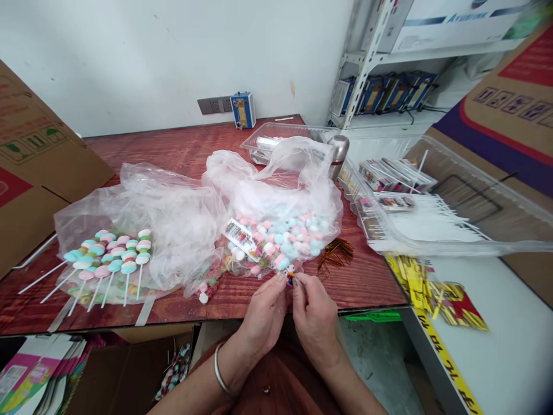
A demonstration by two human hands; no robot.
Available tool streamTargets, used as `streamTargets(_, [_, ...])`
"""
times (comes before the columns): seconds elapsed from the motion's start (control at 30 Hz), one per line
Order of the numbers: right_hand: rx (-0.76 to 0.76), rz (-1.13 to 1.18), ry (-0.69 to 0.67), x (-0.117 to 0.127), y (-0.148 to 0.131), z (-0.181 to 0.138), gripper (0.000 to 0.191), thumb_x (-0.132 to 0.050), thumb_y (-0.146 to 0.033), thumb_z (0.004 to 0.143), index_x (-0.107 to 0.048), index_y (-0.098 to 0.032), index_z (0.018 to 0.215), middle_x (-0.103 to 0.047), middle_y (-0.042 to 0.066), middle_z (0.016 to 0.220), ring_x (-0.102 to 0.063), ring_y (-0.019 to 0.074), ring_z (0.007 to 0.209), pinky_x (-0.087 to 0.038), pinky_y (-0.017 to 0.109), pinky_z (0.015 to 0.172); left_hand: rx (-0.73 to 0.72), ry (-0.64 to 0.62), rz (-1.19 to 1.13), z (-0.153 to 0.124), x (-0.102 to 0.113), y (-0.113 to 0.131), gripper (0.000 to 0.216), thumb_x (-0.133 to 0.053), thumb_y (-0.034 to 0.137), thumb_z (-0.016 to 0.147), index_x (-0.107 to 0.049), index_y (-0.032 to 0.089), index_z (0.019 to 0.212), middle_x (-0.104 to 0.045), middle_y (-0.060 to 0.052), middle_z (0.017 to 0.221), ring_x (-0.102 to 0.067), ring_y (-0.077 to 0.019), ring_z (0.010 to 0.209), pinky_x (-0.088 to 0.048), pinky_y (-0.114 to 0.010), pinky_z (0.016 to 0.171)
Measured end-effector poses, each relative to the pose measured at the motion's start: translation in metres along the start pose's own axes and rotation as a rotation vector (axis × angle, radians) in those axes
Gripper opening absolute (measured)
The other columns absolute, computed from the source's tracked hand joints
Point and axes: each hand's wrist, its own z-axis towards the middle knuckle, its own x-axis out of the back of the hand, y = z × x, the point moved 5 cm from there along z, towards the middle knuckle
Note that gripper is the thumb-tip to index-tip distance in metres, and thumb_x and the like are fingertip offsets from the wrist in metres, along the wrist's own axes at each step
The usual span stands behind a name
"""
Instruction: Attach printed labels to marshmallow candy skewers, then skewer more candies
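My left hand [265, 316] and my right hand [316, 317] meet at the table's front edge, fingertips pinched together on a small colourful wrapped piece [290, 278]. Most of it is hidden by my fingers; white, blue and yellow show. Just beyond lies an open clear plastic bag [276, 199] full of pink, blue and white marshmallow candies [287, 233]. A flat printed wrapper [241, 238] rests on that bag. Right of the candies is a bunch of gold twist ties [336, 255].
Marshmallow lollipops [114, 253] lie on another plastic bag [173, 213] at left. A steel flask [339, 155] stands behind. At right, a clear tray [432, 245] holds white sticks [427, 216] and printed wrappers. Cardboard boxes [43, 155] flank both sides; yellow ties [410, 282] lie on the white table.
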Motion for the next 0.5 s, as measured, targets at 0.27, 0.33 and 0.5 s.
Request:
streamTargets(0.27, [-0.904, 1.445, -0.456, -0.032, -0.009, -0.024, 0.029, -0.071, -0.040, 0.082, -0.049, -0.022, 0.077, -0.027, -0.014, 0.055, -0.007, 0.0025, 0.040, -0.016, 0.017, 0.038, 0.226, -0.146, 0.066, 0.004, 0.014, 0.005, 0.032, -0.088, 0.039, 0.063, -0.076, 0.015, 0.080, -0.075, -0.015, 0.099, -0.068, -0.0289, 0.098, -0.052, -0.041, 0.087])
streamTargets(0.33, [-0.950, 1.529, -0.555, -0.035, -0.014, -0.032, 0.032, -0.072, -0.044, 0.080, -0.049, -0.022, 0.079, -0.027, -0.014, 0.057, -0.007, 0.0020, 0.039, -0.016, 0.016, 0.036, 0.254, -0.186, 0.100, 0.002, 0.016, 0.007, 0.035, -0.091, 0.039, 0.056, -0.077, 0.015, 0.077, -0.075, -0.015, 0.094, -0.069, -0.0303, 0.095, -0.053, -0.042, 0.086])
streamTargets(0.5, [-0.542, 0.746, -0.487, -0.007, 0.012, -0.017, 0.027, -0.058, -0.047, 0.090, -0.064, -0.021, 0.089, -0.055, -0.002, 0.073, -0.052, 0.0118, 0.059, -0.045, 0.024, 0.054, 0.074, -0.051, 0.298, 0.004, 0.022, 0.026, 0.026, -0.088, 0.039, 0.062, -0.079, 0.018, 0.074, -0.076, -0.009, 0.081, -0.069, -0.0228, 0.074, -0.054, -0.038, 0.079])
